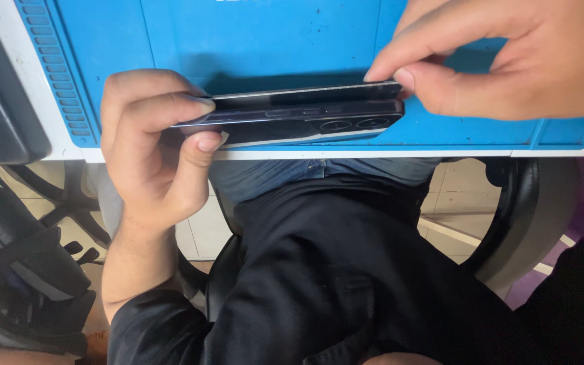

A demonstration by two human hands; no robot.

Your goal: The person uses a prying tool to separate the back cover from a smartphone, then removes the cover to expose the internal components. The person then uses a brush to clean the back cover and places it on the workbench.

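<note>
We hold a dark smartphone edge-on above the near edge of the bench, over a blue work mat. The phone lies horizontally, its long side facing the camera. Two camera lenses show near its right end, and narrow side buttons run along the edge facing us.

Our left hand closes around the left end of the phone. The thumb presses from below and the fingers wrap over the upper edge, so this hand is clamped firmly on the body. Our right hand pinches the right end. Thumb and forefinger meet on a thin dark panel that sits along the top of the phone body, with the remaining fingers curled clear.

A narrow gap shows between the panel and the body, wider towards the right. We judge the step in hand to be the separation or seating of this panel against the phone frame; the picture does not tell us which of the two.

The next move calls for an even, controlled force at the pinched corner, with the left hand keeping the body steady. We judge that twisting the thin panel risks bending or cracking it, and any cable between the two parts, if present, is hidden from view.

Below the bench we see a black chair and a dark bag on the tiled floor.
</note>
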